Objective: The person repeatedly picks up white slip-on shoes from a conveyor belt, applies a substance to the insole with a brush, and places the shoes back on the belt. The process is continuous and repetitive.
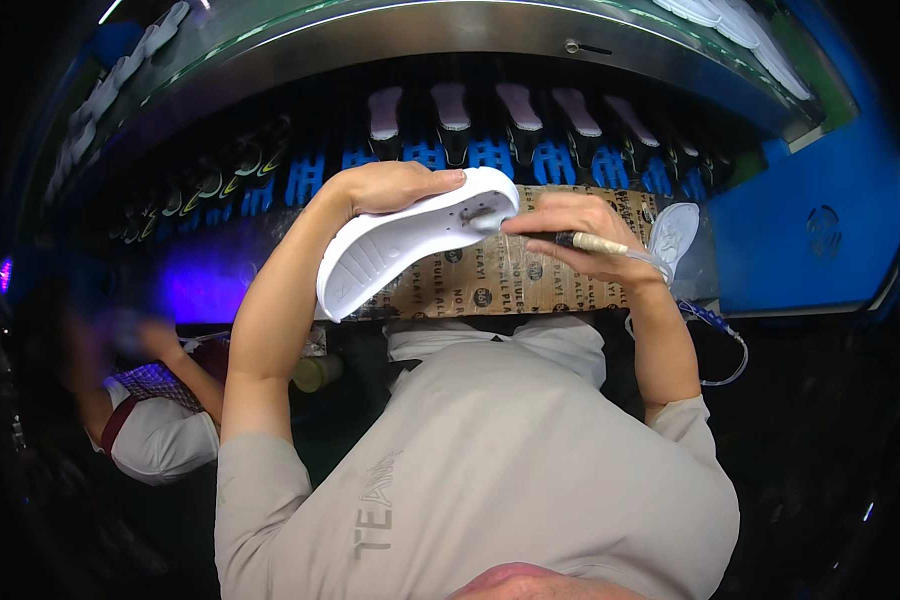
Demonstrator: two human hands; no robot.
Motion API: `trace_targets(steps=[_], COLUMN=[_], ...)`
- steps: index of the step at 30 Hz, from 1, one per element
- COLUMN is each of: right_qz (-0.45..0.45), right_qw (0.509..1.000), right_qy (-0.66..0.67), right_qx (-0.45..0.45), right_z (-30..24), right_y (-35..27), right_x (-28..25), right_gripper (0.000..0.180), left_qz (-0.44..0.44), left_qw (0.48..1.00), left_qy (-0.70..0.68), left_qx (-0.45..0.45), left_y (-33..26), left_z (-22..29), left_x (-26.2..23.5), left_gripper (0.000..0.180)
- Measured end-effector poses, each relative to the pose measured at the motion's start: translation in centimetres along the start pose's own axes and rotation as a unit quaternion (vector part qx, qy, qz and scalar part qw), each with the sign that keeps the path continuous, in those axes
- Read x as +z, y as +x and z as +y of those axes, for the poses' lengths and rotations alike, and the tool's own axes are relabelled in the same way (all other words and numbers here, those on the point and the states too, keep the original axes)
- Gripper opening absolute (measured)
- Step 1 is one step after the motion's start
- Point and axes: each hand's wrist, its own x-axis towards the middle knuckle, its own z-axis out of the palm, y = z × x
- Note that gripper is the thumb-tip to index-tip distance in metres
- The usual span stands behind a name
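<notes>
A white shoe sole (400, 245) is held up in front of me, tilted, with its hollow inner side showing. My left hand (395, 186) is closed on its upper edge, the thumb near the far end. In my right hand (580, 222) is a brush (598, 243) with a dark, tape-wrapped handle. Its pale bristle end reaches into the sole's right end, close to a dark grey patch and several small holes; the fingers partly cover it. A thin clear tube trails from the handle past my right wrist. Another white sole (674, 235) lies to the right.
Printed brown cardboard (470, 282) covers the bench below my hands. Behind it, several dark shoe uppers with pale bottoms (451, 105) stand on blue racks (490, 157). A metal-edged shelf (420, 45) carries white soles. A blue panel (805, 235) stands right; a co-worker (160, 430) is at left.
</notes>
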Motion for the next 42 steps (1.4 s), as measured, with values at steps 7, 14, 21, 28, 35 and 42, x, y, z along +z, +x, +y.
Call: trace_targets(steps=[7,14,21,28,35,42], right_qz=[0.052,0.115,0.348,0.377,0.354,0.301], right_qw=[0.993,0.99,0.912,0.916,0.92,0.917], right_qy=[0.103,0.033,0.138,0.126,0.128,0.222], right_qx=[-0.023,-0.078,-0.17,-0.055,0.112,0.141], right_z=[1.6,-0.5,-2.9,-0.8,2.5,7.0], right_y=[-0.8,0.0,-1.9,-4.1,-6.3,-5.2], right_x=[2.2,6.0,0.5,3.2,6.7,9.5], right_gripper=[0.032,0.035,0.037,0.033,0.032,0.036], left_qz=[0.088,0.106,0.189,0.61,0.584,0.555], left_qw=[0.979,0.767,0.731,0.755,0.727,0.657], left_qy=[-0.181,-0.603,-0.53,-0.237,0.086,0.282], left_qx=[-0.017,0.19,0.386,0.041,-0.351,-0.425], left_y=[0.2,2.8,1.6,7.0,4.7,-7.7], left_z=[-1.0,-1.6,9.0,3.4,-10.6,-36.4], left_x=[2.4,5.2,-14.3,-26.5,-36.8,-49.9], left_gripper=[0.071,0.065,0.067,0.059,0.077,0.103])
